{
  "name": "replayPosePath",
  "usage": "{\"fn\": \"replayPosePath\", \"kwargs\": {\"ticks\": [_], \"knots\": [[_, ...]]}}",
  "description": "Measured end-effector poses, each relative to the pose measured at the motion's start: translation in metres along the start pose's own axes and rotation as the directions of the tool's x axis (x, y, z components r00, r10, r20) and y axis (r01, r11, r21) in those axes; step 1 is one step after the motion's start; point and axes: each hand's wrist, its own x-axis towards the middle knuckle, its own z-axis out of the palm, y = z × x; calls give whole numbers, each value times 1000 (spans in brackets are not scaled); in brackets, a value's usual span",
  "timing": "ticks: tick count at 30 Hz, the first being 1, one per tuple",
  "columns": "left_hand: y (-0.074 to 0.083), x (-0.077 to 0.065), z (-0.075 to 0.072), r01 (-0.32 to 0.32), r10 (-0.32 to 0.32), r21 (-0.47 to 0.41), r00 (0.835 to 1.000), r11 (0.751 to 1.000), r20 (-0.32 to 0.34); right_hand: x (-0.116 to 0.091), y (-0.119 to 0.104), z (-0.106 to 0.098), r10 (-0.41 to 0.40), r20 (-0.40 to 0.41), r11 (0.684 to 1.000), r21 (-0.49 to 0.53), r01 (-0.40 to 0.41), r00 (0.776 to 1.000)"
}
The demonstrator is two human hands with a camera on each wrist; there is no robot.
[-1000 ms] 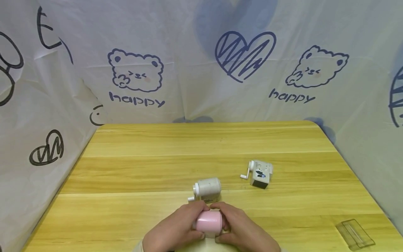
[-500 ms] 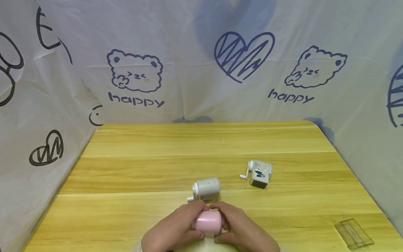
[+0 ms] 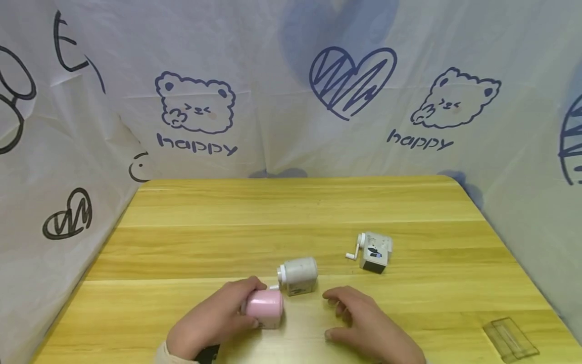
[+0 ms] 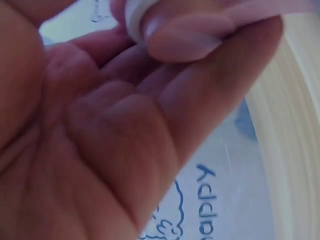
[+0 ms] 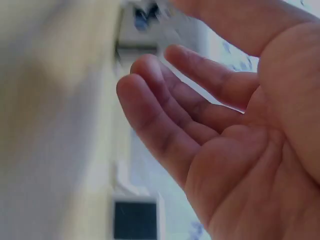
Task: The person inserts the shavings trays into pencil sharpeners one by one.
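A pink-topped crank pencil sharpener (image 3: 265, 306) is gripped from its left side by my left hand (image 3: 213, 316), just over the near part of the table. In the left wrist view, part of the pink sharpener (image 4: 187, 37) shows at the fingers; the rest is cut off by the frame. To the right, my right hand (image 3: 364, 323) is apart from it, fingers loosely bent with nothing in them. Between and beyond the hands stands a grey-white crank sharpener (image 3: 300, 275), its handle partly behind the pink one. In the right wrist view the right palm (image 5: 240, 160) holds nothing.
Farther right stands another white crank sharpener (image 3: 376, 252) with a dark end and its crank toward the left. A clear plastic tray (image 3: 510, 339) lies near the table's right edge. White cloth with drawings (image 3: 282, 111) hangs behind the wooden table (image 3: 204, 242).
Both hands held the pink sharpener earlier. Now the right hand has let go and moved right, while the left hand has carried the sharpener left, uncovering more of the grey-white one.
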Motion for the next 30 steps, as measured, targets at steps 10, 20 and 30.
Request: {"fn": "replayPosePath", "kwargs": {"ticks": [10, 20, 30], "knots": [[-46, 9, -38, 7, 2, 117, 997, 993, -76, -42, 33, -64, 200, -305, 962, -119, -246, 931], [19, 38, -90, 48, -45, 280, 999, 959, -17, -90, 88, -107, 351, -437, 855, -211, -473, 828], [111, 136, -49, -95, -87, 472, 933, 877, 349, -123, 123, -120, 829, -344, 411, -161, -897, 441]]}}
